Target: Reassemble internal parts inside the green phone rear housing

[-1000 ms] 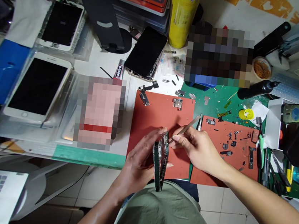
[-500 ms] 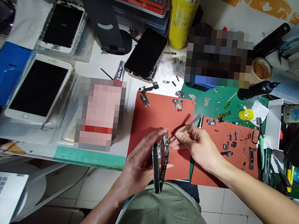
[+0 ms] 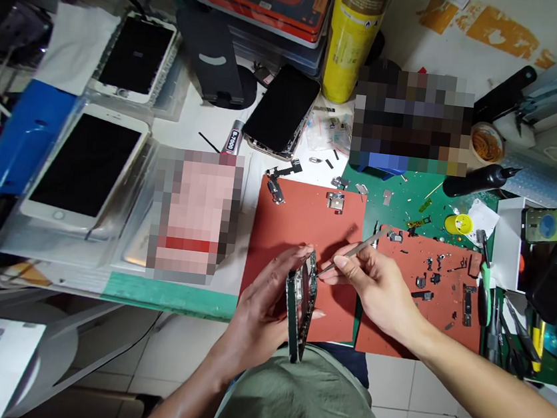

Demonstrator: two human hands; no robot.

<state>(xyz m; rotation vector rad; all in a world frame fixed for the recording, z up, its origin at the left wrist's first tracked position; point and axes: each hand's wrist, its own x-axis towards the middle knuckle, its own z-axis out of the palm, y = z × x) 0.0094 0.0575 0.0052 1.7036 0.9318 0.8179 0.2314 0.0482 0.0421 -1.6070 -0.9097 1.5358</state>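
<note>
My left hand [image 3: 264, 301] is wrapped round an opened phone [image 3: 300, 309], which stands tilted on edge with its inner parts facing right. In my right hand [image 3: 371, 276] is a thin metal tool [image 3: 362, 245], pinched between thumb and fingers, its lower end close to the phone's right side. Whether the tip touches the phone is too small to tell. Both hands are over the red mat [image 3: 277, 222]. Several small phone parts lie on a second red mat [image 3: 396, 323] at the right.
A metal part [image 3: 335, 201] and a flex piece [image 3: 275, 191] lie at the mat's far edge. Behind are a black-screened phone [image 3: 282, 109] and a yellow can [image 3: 351, 49]. White phones [image 3: 87, 167] rest at left; hand tools [image 3: 498, 314] lie at right.
The view has shifted slightly, moving the bench items a little right and down. My right hand's tool leans lower to the right. Both hands keep their holds.
</note>
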